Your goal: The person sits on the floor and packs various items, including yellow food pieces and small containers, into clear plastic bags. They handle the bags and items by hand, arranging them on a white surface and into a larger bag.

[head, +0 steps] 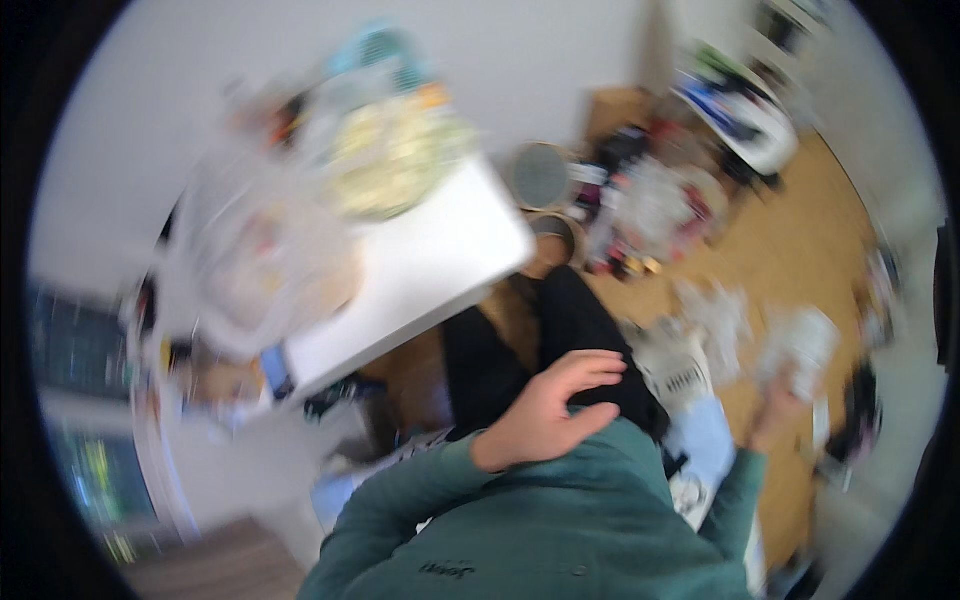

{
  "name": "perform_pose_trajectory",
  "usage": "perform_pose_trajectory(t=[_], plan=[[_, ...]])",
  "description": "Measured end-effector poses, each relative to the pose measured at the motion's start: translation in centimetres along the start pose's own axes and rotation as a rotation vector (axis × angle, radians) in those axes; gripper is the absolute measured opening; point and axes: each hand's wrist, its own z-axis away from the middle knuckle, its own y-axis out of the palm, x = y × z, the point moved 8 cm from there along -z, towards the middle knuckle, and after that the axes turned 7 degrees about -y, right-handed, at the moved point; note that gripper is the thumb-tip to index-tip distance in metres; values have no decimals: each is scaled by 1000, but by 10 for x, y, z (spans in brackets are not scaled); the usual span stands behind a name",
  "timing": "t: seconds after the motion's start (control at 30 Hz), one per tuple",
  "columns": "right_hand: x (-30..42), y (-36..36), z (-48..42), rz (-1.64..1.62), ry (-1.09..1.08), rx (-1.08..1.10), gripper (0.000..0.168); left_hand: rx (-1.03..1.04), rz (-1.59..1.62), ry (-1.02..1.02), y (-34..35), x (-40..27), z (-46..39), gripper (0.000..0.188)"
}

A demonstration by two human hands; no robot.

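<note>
My left hand lies over my lap near the dark trousers. Nothing is in it, and its thumb stands apart from the fingers. Out to the right, my right hand grips a whitish, blurred object. Blur hides whether that is a plastic package or a container. Ahead on the left stands a white table. It bears a translucent plastic bag with things inside and a pale yellow bundle, whose kind I cannot make out.
Several bags and loose items crowd the wooden floor beyond my knees. Two round-topped things stand by the table's far corner. A crumpled clear plastic bag and a light blue cloth lie at my right side.
</note>
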Motion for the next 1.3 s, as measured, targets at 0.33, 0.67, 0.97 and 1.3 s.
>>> perform_pose_trajectory(t=[0.33,0.67,0.97,1.3], plan=[[34,82,-102,121,-246,195,80,-1732,-1275,587,-181,-120,180,73],[386,355,140,-447,-857,1022,111,-1188,-187,473,-265,-120,137,68],[416,449,136,-666,-826,648,43,-1134,-698,847,-235,-154,158,71],[550,407,144,-982,-575,1326,25,-928,-402,349,-298,-71,20,73]])
